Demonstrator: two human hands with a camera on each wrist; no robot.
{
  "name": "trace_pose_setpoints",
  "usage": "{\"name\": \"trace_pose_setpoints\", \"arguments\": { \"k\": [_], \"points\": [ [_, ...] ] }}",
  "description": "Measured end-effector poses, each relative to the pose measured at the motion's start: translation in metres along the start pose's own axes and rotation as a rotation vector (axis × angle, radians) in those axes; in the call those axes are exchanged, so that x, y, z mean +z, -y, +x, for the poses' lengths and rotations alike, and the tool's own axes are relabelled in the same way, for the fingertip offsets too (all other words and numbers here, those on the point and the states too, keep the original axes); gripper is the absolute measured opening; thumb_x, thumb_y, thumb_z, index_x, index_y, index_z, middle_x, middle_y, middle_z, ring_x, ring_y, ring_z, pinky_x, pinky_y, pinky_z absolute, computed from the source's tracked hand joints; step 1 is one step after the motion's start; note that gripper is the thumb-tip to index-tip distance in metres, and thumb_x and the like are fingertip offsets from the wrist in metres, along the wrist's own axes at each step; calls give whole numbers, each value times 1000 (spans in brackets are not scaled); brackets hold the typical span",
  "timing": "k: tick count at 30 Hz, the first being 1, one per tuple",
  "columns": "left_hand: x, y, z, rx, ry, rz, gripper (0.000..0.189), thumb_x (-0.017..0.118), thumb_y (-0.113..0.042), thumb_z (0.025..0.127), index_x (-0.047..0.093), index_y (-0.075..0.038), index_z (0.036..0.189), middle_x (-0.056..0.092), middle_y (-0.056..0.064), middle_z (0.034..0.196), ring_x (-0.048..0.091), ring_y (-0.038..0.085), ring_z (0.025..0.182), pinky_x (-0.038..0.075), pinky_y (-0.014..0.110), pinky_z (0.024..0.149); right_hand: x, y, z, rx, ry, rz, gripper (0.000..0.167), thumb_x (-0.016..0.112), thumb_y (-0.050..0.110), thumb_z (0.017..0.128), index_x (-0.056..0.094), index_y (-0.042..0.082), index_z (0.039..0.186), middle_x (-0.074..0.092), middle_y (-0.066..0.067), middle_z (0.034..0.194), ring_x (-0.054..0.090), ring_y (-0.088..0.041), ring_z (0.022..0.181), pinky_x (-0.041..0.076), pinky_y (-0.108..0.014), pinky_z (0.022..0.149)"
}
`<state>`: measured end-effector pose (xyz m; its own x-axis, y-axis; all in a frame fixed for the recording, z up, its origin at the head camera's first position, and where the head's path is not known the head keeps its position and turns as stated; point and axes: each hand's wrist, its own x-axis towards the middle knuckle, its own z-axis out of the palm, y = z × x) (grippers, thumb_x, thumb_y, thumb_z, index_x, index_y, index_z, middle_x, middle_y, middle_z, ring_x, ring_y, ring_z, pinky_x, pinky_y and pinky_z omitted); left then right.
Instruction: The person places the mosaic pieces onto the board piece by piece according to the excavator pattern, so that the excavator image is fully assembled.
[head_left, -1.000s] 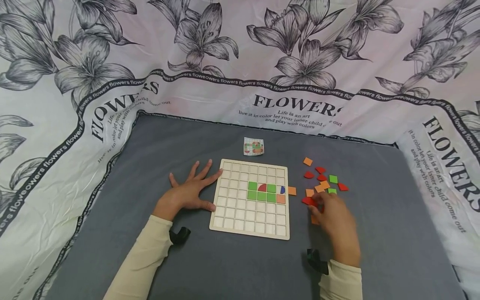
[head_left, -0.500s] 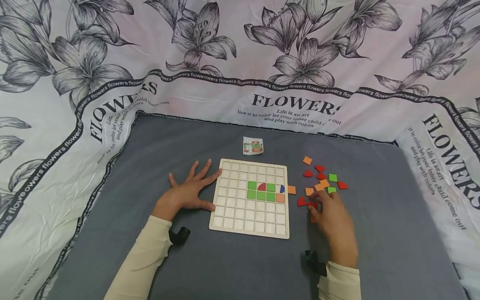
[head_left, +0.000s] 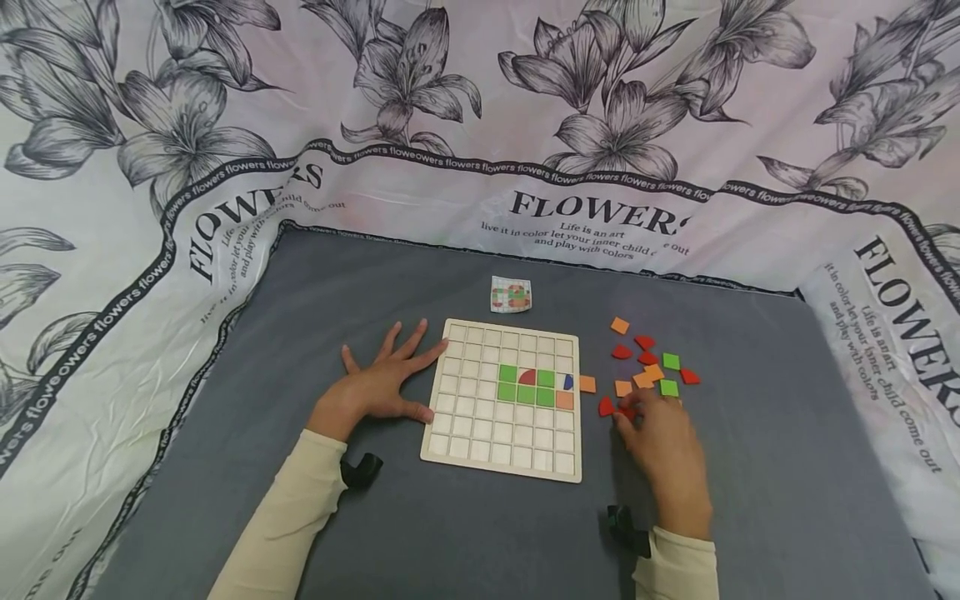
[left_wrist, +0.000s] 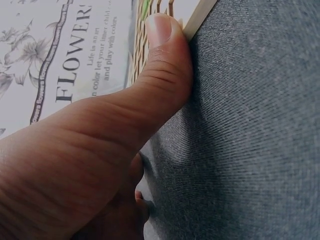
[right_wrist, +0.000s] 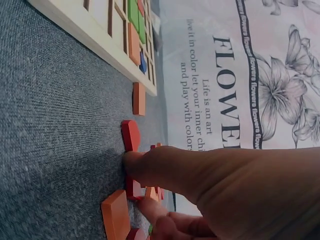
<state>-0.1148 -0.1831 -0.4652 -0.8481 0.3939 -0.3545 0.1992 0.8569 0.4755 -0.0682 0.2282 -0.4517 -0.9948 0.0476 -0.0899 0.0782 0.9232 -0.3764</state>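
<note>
A pale wooden grid board lies on the grey cloth, with several green squares, a red quarter-round, an orange square and a blue piece in its cells. My left hand is spread at the board's left side; its thumb presses the edge in the left wrist view. My right hand is low over the loose pieces at right. Its thumb and index finger pinch a red piece, partly hidden. Another red piece lies against the thumb's far side.
Loose orange, red and green tiles are scattered right of the board. One orange square touches or nearly touches its right edge. A small pattern card lies behind the board. A flower-printed cloth rises beyond.
Under my right fingers the red pieces have come apart, one now lying farther left. The right hand has shifted slightly; the left hand stays on the board.
</note>
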Motion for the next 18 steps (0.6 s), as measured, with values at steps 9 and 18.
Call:
{"name": "trace_pose_setpoints", "arguments": {
  "k": [9,18],
  "points": [
    [2,1,-1,4,0,0,113,85,-61,81,18,-41,170,-9,-4,179,-17,35,163,-18,91,102,3,0,4,-46,57,13,26,80,11,94,71,-4,113,74,-21,105,60,-38,99,55,-57,82],
    [0,0,-2,-1,-2,-4,112,85,-60,82,18,-40,170,-9,-4,179,-16,35,163,-18,91,103,-6,11,2,-185,-41,61,13,80,5,94,79,4,106,68,-13,93,57,-23,71,47,-37,62]
  ]
}}
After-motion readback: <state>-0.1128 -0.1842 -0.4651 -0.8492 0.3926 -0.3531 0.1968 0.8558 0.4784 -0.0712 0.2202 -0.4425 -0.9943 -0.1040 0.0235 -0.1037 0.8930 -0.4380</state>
